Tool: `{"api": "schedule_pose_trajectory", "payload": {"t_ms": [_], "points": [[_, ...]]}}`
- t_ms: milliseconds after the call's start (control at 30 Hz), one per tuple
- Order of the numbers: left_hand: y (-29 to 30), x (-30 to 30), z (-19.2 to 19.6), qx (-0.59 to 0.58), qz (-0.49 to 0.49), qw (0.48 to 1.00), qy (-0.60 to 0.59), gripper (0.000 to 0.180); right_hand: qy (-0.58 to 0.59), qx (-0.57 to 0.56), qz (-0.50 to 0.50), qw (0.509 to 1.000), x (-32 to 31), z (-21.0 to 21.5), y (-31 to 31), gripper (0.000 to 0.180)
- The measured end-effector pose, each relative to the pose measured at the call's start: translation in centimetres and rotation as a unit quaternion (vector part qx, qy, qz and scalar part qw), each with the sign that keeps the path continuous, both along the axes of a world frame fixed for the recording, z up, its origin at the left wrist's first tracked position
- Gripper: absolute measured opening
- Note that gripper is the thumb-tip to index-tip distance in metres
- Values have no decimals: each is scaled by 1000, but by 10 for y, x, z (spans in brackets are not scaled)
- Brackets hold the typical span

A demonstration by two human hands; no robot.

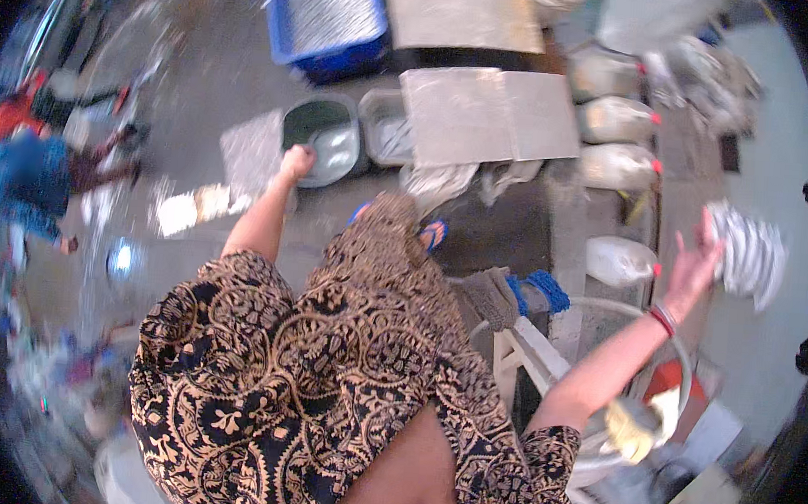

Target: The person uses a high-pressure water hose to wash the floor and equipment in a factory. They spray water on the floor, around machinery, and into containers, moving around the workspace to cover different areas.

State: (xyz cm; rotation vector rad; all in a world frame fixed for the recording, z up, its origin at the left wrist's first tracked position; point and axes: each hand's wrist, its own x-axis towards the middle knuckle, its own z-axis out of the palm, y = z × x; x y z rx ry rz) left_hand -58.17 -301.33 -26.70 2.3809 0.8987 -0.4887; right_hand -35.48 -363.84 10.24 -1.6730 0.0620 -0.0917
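Note:
My left hand [298, 161] is closed in a fist at the near-left rim of a dark green tub [347, 147] with pale contents. What it grips, if anything, is hidden. Out to the right, my right hand [693, 269] reaches with its fingers spread and its thumb apart. Its fingertips meet a blurred, white and grey ridged bundle [747, 254] beside a pale blue-grey surface; whether they bear any of its weight cannot be told.
A blue crate [331, 22] of small whitish pieces stands ahead. Flat boards [460, 115] cover containers near it. Several plastic jugs [621, 262] line the right. By my right leg is a white stool [528, 354] with cloth. Another person [35, 175] is at far left.

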Motion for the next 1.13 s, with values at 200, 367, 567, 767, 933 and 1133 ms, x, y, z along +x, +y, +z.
{"api": "schedule_pose_trajectory", "payload": {"t_ms": [200, 367, 567, 767, 933, 1133], "points": [[-31, -158, 35, -46, 225, 972, 58, 29, 58, -20, -14, 998, 78, -1, -30, 50], [-113, -207, 8, -266, 149, 913, 269, 28, -30, 50, -13, 998, 122, 42, -21, 47], [-119, -138, 41, -203, 148, 967, 37, 25, 76, 359, 122, 922, 208, 114, -10, 80], [-127, -129, 64, -157, 302, 926, -161, 25, 106, 473, 60, 873, 311, 130, -15, 111], [-224, -235, 49, -175, 441, 864, -168, 20, -11, 183, 61, 981, 341, 106, -10, 83], [-426, -434, 45, -200, 447, 864, 116, 21, -179, -329, 278, 885, 296, -23, -48, 76]]}}
